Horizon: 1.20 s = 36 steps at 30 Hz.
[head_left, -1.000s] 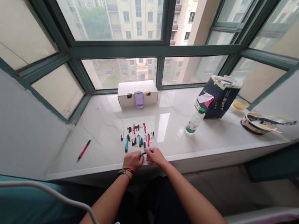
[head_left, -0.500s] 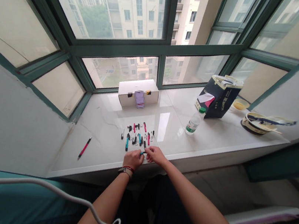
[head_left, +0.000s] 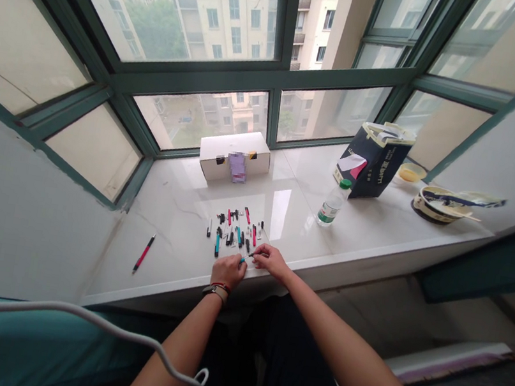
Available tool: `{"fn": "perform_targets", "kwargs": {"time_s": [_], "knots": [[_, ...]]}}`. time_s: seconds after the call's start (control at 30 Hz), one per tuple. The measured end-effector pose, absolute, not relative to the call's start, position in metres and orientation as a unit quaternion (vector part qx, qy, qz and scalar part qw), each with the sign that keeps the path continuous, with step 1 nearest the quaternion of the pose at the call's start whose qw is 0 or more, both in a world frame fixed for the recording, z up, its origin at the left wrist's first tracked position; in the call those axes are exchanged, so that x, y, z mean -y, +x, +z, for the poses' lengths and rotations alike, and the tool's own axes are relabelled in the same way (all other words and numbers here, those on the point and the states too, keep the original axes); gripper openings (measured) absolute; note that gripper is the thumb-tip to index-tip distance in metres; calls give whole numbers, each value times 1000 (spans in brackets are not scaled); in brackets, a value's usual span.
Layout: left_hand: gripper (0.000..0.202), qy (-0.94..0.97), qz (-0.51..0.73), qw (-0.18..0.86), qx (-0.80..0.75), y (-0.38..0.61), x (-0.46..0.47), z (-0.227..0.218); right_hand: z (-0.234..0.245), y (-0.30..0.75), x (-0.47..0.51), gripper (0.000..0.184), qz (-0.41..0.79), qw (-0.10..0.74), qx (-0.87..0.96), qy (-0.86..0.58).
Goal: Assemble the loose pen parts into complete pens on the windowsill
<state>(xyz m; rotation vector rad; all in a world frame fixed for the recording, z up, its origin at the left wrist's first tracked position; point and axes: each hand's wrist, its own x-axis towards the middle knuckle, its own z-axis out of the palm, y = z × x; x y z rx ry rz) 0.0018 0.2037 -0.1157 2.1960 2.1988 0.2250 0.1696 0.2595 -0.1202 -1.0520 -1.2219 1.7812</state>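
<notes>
L hand (head_left: 228,270) grips a teal pen barrel (head_left: 242,260), R hand (head_left: 269,260) pinches a dark piece (head_left: 251,255) at its end — opposed holds, prob. for control. Barrel's near front of ledge (head_left: 174,264), w/ loose pen parts (head_left: 230,238) just beyond — prob. for easy reach.

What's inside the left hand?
A teal piece, one end showing toward the right hand. The left hand covers the rest, so anything else inside can't be seen.
</notes>
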Motion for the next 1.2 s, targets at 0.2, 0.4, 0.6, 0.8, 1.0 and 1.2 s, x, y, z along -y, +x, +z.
{"fn": "perform_targets", "kwargs": {"time_s": [0.2,0.4,0.6,0.8,1.0,1.2], "knots": [[24,704,70,18,-707,2,-204,-113,-120,166,-255,37,656,413,449,-444],[25,696,70,25,-715,3,-204,-111,-121,169,-261,42,610,482,379,-502],[25,694,60,30,-717,4,-204,-109,-120,204,-274,37,625,483,343,-509],[24,684,72,26,-725,5,-204,-108,-119,205,-271,36,644,417,425,-481],[28,707,84,32,-702,0,-204,-111,-123,200,-270,34,634,378,478,-477],[29,724,74,37,-684,-1,-204,-114,-127,202,-272,35,639,379,466,-481]]}}
